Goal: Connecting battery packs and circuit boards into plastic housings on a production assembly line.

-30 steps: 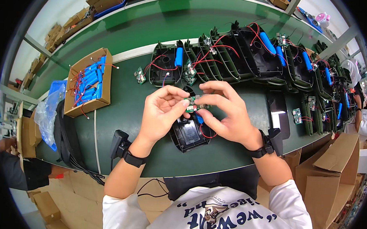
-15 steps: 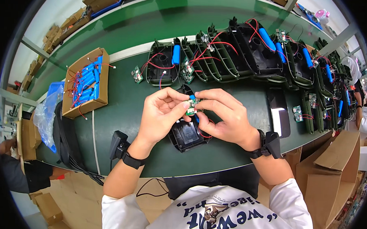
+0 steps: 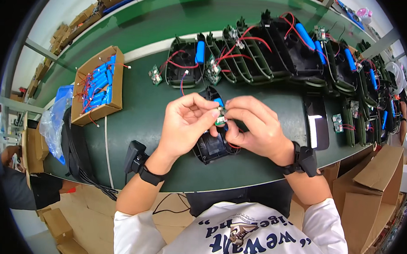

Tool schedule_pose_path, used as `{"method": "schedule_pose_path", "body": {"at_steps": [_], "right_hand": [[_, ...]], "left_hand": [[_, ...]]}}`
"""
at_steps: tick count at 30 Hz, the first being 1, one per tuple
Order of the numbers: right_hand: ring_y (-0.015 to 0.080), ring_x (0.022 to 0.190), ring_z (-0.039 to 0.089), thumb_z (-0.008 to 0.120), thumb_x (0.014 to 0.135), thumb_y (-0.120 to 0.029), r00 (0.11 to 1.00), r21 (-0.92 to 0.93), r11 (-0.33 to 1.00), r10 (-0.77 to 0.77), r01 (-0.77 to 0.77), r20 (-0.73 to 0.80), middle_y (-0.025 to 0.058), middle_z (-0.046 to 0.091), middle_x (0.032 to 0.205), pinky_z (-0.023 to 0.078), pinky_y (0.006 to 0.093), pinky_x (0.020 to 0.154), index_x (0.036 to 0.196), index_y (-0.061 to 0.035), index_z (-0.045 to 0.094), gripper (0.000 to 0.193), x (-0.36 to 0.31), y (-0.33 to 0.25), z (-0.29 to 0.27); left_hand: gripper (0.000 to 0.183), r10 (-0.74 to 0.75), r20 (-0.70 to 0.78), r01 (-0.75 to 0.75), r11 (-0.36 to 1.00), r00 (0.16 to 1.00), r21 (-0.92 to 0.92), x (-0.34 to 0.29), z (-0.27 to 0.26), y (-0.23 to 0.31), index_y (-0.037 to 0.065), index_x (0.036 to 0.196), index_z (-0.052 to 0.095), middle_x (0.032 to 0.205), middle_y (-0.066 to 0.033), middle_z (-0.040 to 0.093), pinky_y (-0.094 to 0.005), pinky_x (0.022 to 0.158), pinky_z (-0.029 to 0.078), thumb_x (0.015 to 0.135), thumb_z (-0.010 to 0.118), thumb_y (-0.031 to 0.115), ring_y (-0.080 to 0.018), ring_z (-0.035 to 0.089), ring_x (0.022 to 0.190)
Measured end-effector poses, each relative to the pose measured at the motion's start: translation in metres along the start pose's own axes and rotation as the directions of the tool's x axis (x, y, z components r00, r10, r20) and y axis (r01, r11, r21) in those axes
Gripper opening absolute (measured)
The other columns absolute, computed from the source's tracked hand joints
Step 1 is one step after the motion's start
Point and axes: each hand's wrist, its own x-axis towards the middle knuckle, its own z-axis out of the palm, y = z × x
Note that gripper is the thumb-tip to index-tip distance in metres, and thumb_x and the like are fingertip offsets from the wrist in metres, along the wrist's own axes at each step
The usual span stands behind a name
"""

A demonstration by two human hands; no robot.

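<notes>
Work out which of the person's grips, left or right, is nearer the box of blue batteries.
Left. The left grip is right of the box and lower in the picture; the right grip is farther right, beyond the left one.

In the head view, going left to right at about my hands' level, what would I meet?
Plastic bag, battery box, left hand, board, right hand, black slab, another board.
</notes>
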Motion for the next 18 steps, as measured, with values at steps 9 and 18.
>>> {"method": "schedule_pose_path", "body": {"at_steps": [9,18], "right_hand": [[0.0265,0.088,0.069,0.078,0.076,0.0,0.985,0.156,0.973,0.158,-0.168,0.075,0.011,0.064,0.108,0.058,0.0335,0.073,0.095,-0.0036,0.069,0.021,-0.005,-0.003,-0.001],[0.0208,0.089,0.062,0.071,0.089,-0.007,0.945,0.378,0.871,0.325,-0.314,0.035,0.0147,0.057,0.118,0.053,0.0325,0.077,0.123,-0.0007,0.058,0.037,0.0,0.002,-0.003]], "left_hand": [[0.024,-0.028,0.062,0.027,1.0,0.998,0.016,0.004,-0.006,0.004,-0.001,0.103,0.059,0.098,-0.0094,0.067,-0.0295,0.068,0.062,0.087,0.077,-0.003,-0.0157,0.07,0.088],[0.035,0.161,0.044,-0.167,0.967,0.986,0.193,0.015,-0.042,0.043,-0.008,0.12,0.061,0.107,-0.0108,0.066,-0.0304,0.077,0.062,0.087,0.072,-0.005,-0.015,0.066,0.093]]}}
